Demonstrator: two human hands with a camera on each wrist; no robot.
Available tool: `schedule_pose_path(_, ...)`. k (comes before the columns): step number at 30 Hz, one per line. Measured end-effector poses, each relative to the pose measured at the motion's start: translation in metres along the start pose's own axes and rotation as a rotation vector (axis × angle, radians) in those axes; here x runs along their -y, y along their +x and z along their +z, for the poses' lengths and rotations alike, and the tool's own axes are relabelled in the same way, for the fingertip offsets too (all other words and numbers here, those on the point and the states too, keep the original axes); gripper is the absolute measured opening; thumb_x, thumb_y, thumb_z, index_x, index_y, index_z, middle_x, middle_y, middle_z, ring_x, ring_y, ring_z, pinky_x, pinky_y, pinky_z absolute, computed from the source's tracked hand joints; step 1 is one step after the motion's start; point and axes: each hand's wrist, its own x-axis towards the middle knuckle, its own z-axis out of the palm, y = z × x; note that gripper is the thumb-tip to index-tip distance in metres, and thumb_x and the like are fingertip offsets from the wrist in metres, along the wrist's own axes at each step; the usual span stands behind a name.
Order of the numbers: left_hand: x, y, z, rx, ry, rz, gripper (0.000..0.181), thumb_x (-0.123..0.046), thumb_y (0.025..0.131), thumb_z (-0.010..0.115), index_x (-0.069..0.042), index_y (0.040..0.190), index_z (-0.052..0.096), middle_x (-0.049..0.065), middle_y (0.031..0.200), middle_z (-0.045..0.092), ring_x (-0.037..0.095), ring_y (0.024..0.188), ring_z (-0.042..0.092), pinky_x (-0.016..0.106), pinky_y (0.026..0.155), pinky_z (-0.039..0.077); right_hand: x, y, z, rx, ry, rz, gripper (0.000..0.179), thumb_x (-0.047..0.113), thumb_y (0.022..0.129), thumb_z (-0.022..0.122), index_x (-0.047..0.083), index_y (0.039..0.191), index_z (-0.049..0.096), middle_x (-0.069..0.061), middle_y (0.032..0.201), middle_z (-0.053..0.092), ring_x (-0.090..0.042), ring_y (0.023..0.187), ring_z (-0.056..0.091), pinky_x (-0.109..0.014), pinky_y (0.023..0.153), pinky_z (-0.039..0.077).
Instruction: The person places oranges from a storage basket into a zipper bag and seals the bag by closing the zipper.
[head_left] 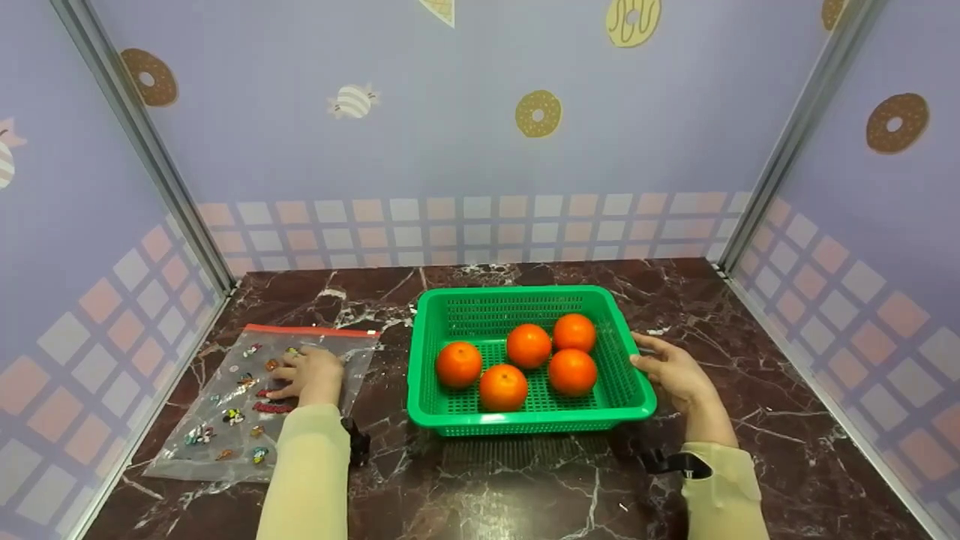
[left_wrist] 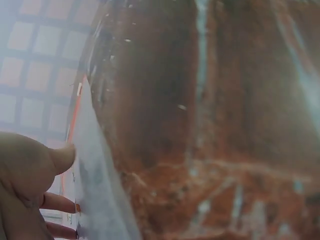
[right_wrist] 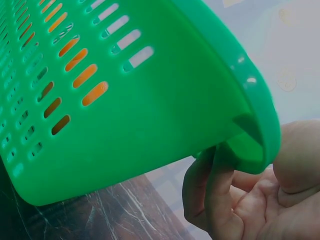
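Observation:
My left hand (head_left: 311, 375) rests on a clear zip bag (head_left: 236, 435) with a red top edge, its fingers spread over the bag. Printed or contained on the bag are several small colourful figures; which, I cannot tell. In the left wrist view the thumb and fingers of this hand (left_wrist: 30, 175) lie at the bag's edge. Over on the other side, my right hand (head_left: 682, 379) grips the right rim of a green plastic basket (head_left: 532, 417). The right wrist view has its fingers (right_wrist: 220, 192) curled under that rim. Several oranges (head_left: 503, 388) lie inside the basket.
A dark marbled tabletop (head_left: 510, 487) carries the bag on the left and the basket in the middle. Patterned purple panels (head_left: 465, 157) enclose the back and both sides, joined by metal posts (head_left: 795, 127). Black straps (head_left: 679, 463) circle the wrists.

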Motion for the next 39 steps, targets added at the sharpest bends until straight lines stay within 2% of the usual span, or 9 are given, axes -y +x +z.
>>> schedule_pose_path(5,0.004,-0.004,-0.002,0.027,0.073,0.101,0.087,-0.034,0.106,0.055,0.013,0.159,0.004,0.042,0.163,-0.008,0.067,0.148,-0.009,0.085,0.113,-0.002,-0.001,0.001,0.0,0.003,0.014,-0.001,0.067,0.016,0.105,0.059,0.006,0.163,0.026,-0.005,0.108,0.07,-0.013,0.085,0.075,-0.034,0.076,0.064)
schedule_pose_path(14,0.021,-0.005,-0.015,0.115,0.222,0.349,0.092,-0.041,0.102,0.062,0.013,0.159,0.013,0.042,0.163,0.001,0.061,0.151,0.001,0.08,0.118,0.002,-0.002,0.002,0.001,0.002,0.014,-0.003,0.068,0.016,0.105,0.06,0.005,0.163,0.026,-0.006,0.111,0.071,-0.013,0.086,0.075,-0.034,0.077,0.064)
schedule_pose_path(17,0.028,-0.003,-0.017,0.12,0.211,0.436,0.083,-0.04,0.1,0.067,0.011,0.154,0.03,0.041,0.162,0.014,0.058,0.152,0.012,0.079,0.118,0.005,-0.002,0.002,0.001,0.003,0.021,-0.001,0.067,0.016,0.105,0.06,0.005,0.163,0.027,-0.006,0.11,0.07,-0.013,0.086,0.075,-0.034,0.077,0.064)
schedule_pose_path(20,0.036,0.0,-0.018,0.1,0.165,0.521,0.071,-0.037,0.096,0.073,0.009,0.142,0.045,0.039,0.156,0.029,0.057,0.148,0.026,0.079,0.118,0.008,-0.002,0.001,0.001,0.006,0.022,0.002,0.067,0.017,0.105,0.059,0.006,0.163,0.027,-0.005,0.11,0.07,-0.013,0.086,0.075,-0.035,0.077,0.064)
schedule_pose_path(24,0.045,0.003,-0.019,0.105,0.103,0.607,0.064,-0.033,0.093,0.078,0.007,0.135,0.051,0.037,0.152,0.036,0.058,0.142,0.036,0.077,0.119,0.011,-0.002,0.001,0.0,0.01,0.018,-0.001,0.068,0.017,0.105,0.059,0.006,0.163,0.026,-0.005,0.111,0.069,-0.013,0.086,0.075,-0.034,0.077,0.064)
schedule_pose_path(27,0.049,0.003,-0.021,0.132,0.074,0.65,0.063,-0.03,0.091,0.08,0.007,0.135,0.053,0.035,0.15,0.04,0.055,0.136,0.044,0.071,0.118,0.026,-0.001,0.0,-0.001,0.02,0.023,-0.003,0.068,0.018,0.106,0.059,0.006,0.163,0.025,-0.006,0.111,0.067,-0.013,0.086,0.075,-0.035,0.078,0.064)
schedule_pose_path(31,0.054,0.002,-0.024,0.154,0.037,0.684,0.063,-0.025,0.087,0.085,0.008,0.133,0.056,0.032,0.143,0.048,0.05,0.127,0.052,0.064,0.109,0.042,0.0,-0.001,-0.001,0.023,0.031,-0.005,0.068,0.018,0.106,0.059,0.006,0.164,0.025,-0.008,0.113,0.066,-0.015,0.088,0.075,-0.036,0.08,0.064)
schedule_pose_path(35,0.055,0.002,-0.028,0.194,0.023,0.686,0.068,-0.02,0.083,0.088,0.008,0.135,0.054,0.033,0.14,0.051,0.05,0.127,0.052,0.064,0.108,0.042,-0.001,-0.001,0.001,0.012,0.023,-0.008,0.068,0.018,0.105,0.06,0.006,0.163,0.026,-0.009,0.116,0.066,-0.016,0.091,0.076,-0.036,0.081,0.063)
schedule_pose_path(39,0.049,0.001,-0.032,0.226,0.055,0.706,0.077,-0.014,0.078,0.09,0.01,0.138,0.049,0.036,0.14,0.05,0.054,0.132,0.048,0.065,0.111,0.04,-0.002,0.001,0.001,-0.005,0.011,-0.005,0.067,0.018,0.105,0.06,0.005,0.163,0.027,-0.009,0.117,0.067,-0.015,0.09,0.075,-0.035,0.079,0.063)
